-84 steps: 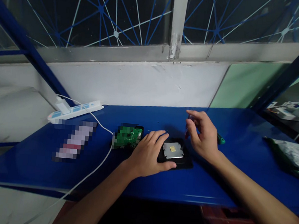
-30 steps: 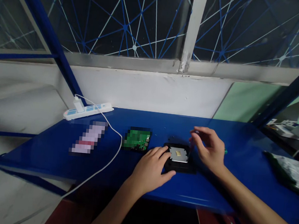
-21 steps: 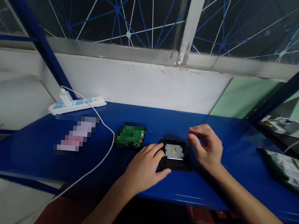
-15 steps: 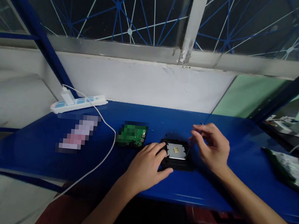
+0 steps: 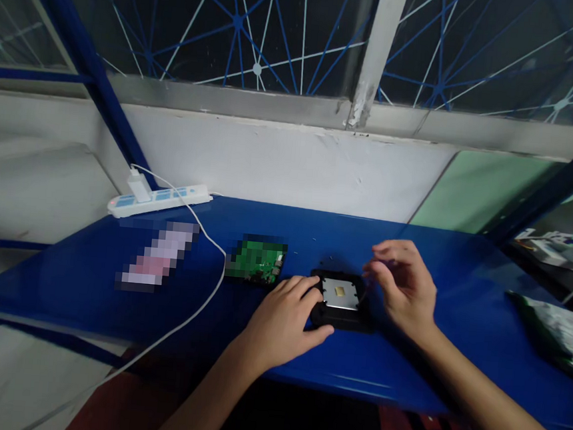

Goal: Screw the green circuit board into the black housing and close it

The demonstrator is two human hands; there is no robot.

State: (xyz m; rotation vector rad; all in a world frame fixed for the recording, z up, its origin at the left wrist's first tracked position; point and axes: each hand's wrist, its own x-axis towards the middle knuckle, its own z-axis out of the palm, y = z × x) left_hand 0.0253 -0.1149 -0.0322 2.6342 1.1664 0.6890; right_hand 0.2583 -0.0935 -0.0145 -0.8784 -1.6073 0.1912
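A black case lies on the blue table, with a silver metal plate inside it that bears a small gold square. My left hand holds the case at its left side, fingers over the rim and thumb along the near edge. At the case's right side, my right hand pinches a slim screwdriver, its thin shaft slanting down to the plate's right edge. The fingers and motion blur hide most of the tool. A green circuit board, partly pixelated, rests left of the case.
Tiny screw-like bits lie behind the case. A white power strip with a plugged-in charger stands at the back left, its white cable crossing the table. A pixelated flat item lies left, a plastic bag right.
My right-hand fingers have shifted slightly around the screwdriver, which stays at the plate's right edge. My left hand stays on the case. The whole view has moved a little.
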